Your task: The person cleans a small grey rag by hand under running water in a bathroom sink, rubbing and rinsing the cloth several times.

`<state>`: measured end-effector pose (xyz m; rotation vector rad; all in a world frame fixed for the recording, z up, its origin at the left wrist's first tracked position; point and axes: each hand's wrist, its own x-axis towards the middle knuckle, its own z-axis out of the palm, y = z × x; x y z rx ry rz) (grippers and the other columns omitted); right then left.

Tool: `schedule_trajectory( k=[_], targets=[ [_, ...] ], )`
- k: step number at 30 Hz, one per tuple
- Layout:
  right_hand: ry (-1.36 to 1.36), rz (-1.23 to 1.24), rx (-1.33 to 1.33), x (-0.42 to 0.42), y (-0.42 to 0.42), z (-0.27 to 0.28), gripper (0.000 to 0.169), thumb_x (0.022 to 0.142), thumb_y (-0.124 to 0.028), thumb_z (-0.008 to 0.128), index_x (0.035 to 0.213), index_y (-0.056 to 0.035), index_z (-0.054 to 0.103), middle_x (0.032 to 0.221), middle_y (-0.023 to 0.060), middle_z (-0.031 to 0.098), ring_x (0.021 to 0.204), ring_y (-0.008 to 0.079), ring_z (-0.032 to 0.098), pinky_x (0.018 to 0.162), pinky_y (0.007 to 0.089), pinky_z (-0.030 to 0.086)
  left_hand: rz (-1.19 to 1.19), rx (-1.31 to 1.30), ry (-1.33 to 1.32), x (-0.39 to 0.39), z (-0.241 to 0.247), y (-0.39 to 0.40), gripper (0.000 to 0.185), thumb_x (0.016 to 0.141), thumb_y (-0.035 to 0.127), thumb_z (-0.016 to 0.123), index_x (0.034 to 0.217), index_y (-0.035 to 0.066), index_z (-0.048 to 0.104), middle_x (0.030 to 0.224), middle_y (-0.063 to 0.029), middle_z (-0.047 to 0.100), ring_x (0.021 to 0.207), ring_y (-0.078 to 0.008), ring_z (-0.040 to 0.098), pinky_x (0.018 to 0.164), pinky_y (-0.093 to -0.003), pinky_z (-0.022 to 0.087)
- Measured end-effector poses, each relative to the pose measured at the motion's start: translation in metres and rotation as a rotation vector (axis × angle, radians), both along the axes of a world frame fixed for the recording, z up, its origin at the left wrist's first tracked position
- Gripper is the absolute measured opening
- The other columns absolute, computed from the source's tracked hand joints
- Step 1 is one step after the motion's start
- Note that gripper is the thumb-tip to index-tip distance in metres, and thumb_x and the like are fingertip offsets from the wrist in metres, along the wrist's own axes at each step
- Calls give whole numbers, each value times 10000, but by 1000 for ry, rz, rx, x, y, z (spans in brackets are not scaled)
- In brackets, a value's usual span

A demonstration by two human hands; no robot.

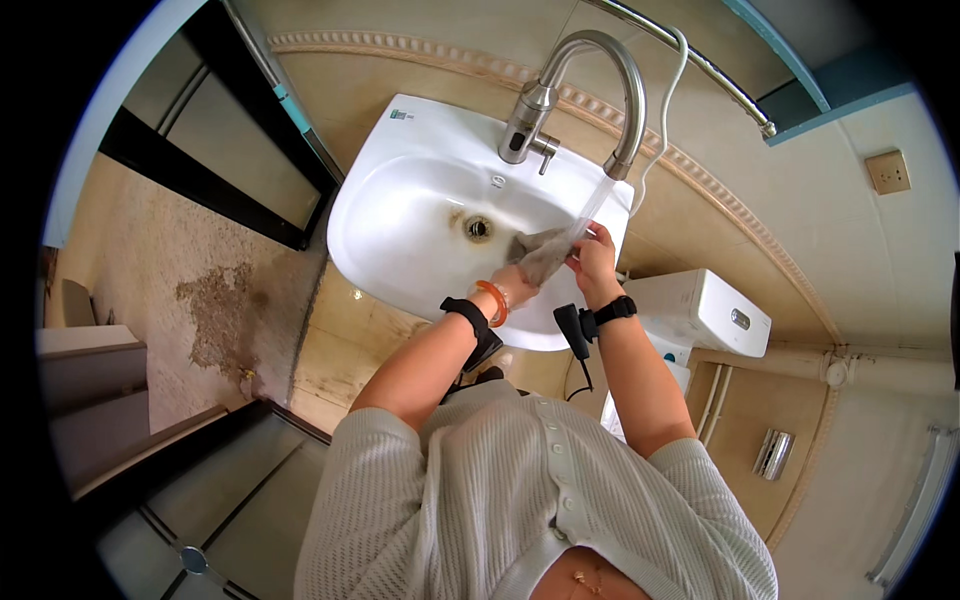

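A wet grey cloth (546,253) is stretched between my two hands over the right side of a white ceramic washbasin (397,255). Water (596,201) runs onto it from the spout of a brushed-metal gooseneck faucet (636,97). My left hand (516,285) grips the cloth's near end; an orange bangle and a black strap circle that wrist. At the far right end, my right hand (595,256) pinches the cloth between thumb and fingers. The drain hole (478,229) lies left of the cloth, with brownish stains around it.
Right of the basin stands a white toilet cistern (697,311). A white cable (664,127) hangs from the metal rail (697,56) behind the faucet. A wall socket (888,172) is at upper right. Dark-framed glass doors (232,142) stand at left, beside a stained floor (225,315).
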<state>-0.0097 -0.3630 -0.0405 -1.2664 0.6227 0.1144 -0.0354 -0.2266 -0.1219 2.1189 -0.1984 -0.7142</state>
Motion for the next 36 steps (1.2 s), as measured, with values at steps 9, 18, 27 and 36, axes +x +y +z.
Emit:
schedule_trajectory(
  k=[9, 18, 27, 36],
  targets=[
    [-63, 203, -347, 7, 4, 18, 401, 683, 81, 381, 1047, -43, 496, 935, 63, 529, 776, 177, 547, 557, 293, 490, 526, -241, -13, 12, 23, -27, 187, 705, 175, 537, 779, 10, 492, 719, -158, 562, 692, -291, 544, 637, -339, 420],
    [-217, 305, -579, 5, -5, 22, 326, 683, 55, 389, 970, 28, 542, 753, 74, 565, 625, 117, 505, 498, 230, 401, 522, -442, -65, -5, 53, -59, 176, 679, 89, 535, 792, -38, 489, 713, -160, 558, 660, -266, 542, 603, -328, 426],
    [-81, 258, -505, 1, -19, 16, 332, 707, 9, 403, 1025, 14, 501, 710, 63, 541, 578, 104, 485, 503, 220, 404, 394, -525, -22, -26, 57, -60, 130, 693, 55, 491, 794, -25, 502, 739, -137, 547, 678, -233, 537, 603, -301, 420],
    [-151, 189, -437, -2, -18, 21, 341, 710, -19, 422, 1046, 7, 469, 647, 29, 485, 531, 82, 416, 456, 218, 337, 188, -183, 8, -16, 57, -39, 160, 720, 85, 495, 873, 48, 524, 845, -143, 571, 781, -287, 552, 679, -338, 430]
  ],
)
